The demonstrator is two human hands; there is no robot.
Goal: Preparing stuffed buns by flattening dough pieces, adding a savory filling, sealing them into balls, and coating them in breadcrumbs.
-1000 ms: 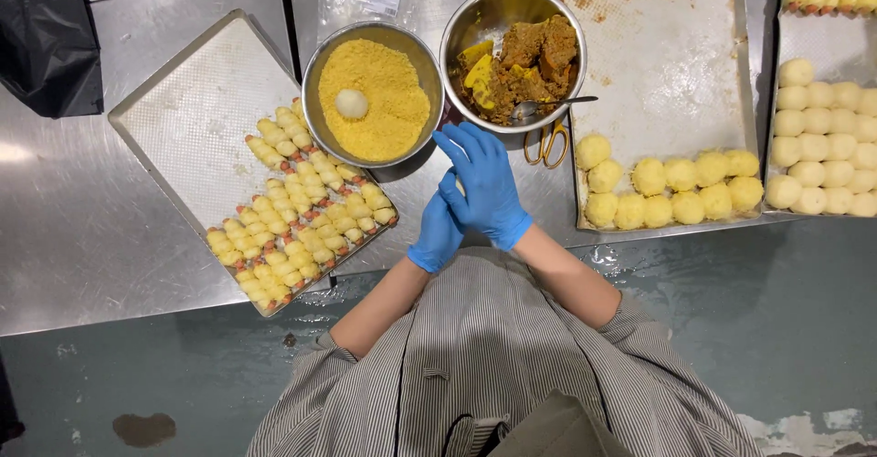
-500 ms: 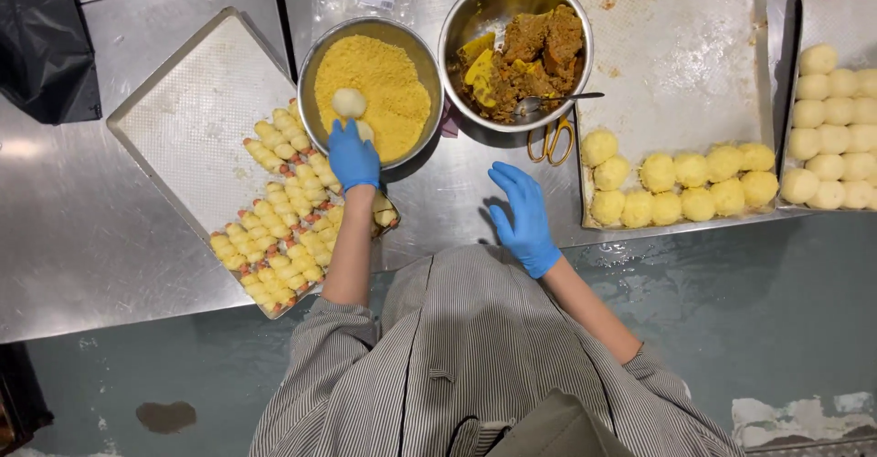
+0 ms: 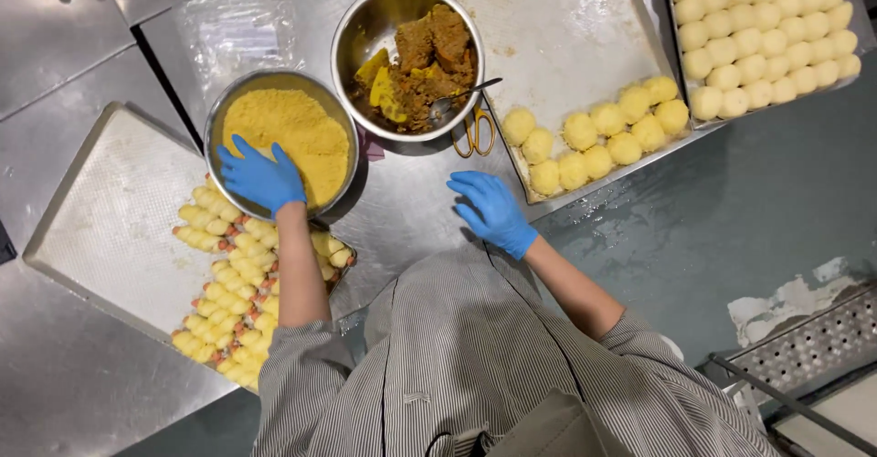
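I'm pressing my left hand (image 3: 262,177), fingers spread, into the crumb bowl (image 3: 219,119) by the tray's (image 3: 110,210) right edge; whether it's grasping anything, I cannot tell. My right hand (image 3: 493,210) is hovering released, so I'm rolling gently for even coating.

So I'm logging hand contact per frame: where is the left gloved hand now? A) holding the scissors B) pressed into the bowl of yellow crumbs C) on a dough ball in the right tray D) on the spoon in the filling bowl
B: the left hand lies flat, fingers spread, on the yellow crumbs inside the round metal crumb bowl.
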